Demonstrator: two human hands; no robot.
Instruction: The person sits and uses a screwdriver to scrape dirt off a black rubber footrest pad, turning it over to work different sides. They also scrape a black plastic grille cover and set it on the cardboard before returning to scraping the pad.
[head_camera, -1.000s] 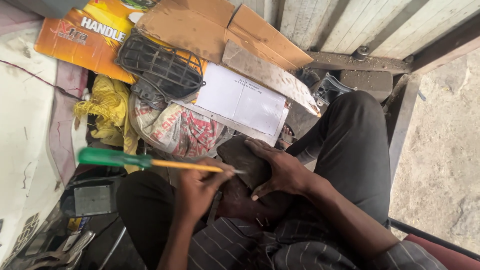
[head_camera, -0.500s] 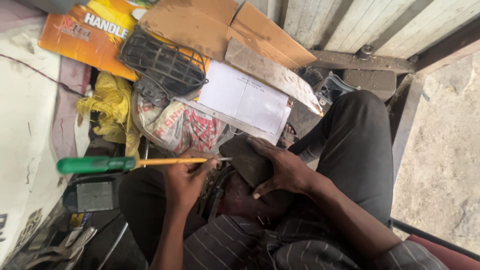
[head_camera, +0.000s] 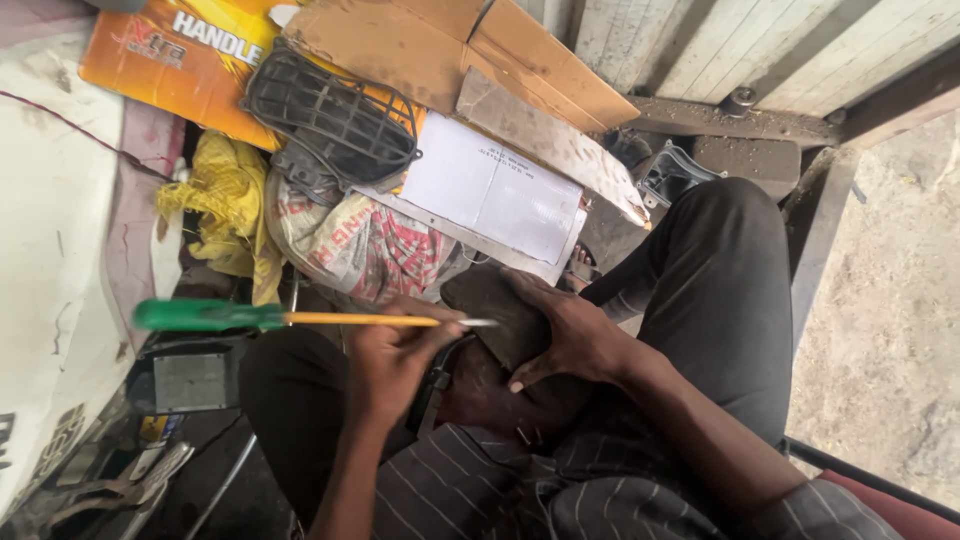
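My right hand (head_camera: 575, 335) presses flat, fingers spread, on the dark part (head_camera: 500, 310) in my lap, steadying it. My left hand (head_camera: 390, 365) pinches the green-handled screwdriver (head_camera: 290, 318) near its tip (for control), its handle pointing away from the part.

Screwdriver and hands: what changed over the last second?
Little. The left hand keeps pinching the yellow shaft of the green-handled screwdriver, tip at the dark part on the lap; the handle dipped toward the left between the earlier pictures and now lies about level. The right hand stays pressed on the dark part. Nothing was picked up or let go. The black grille and cardboard lie as before.
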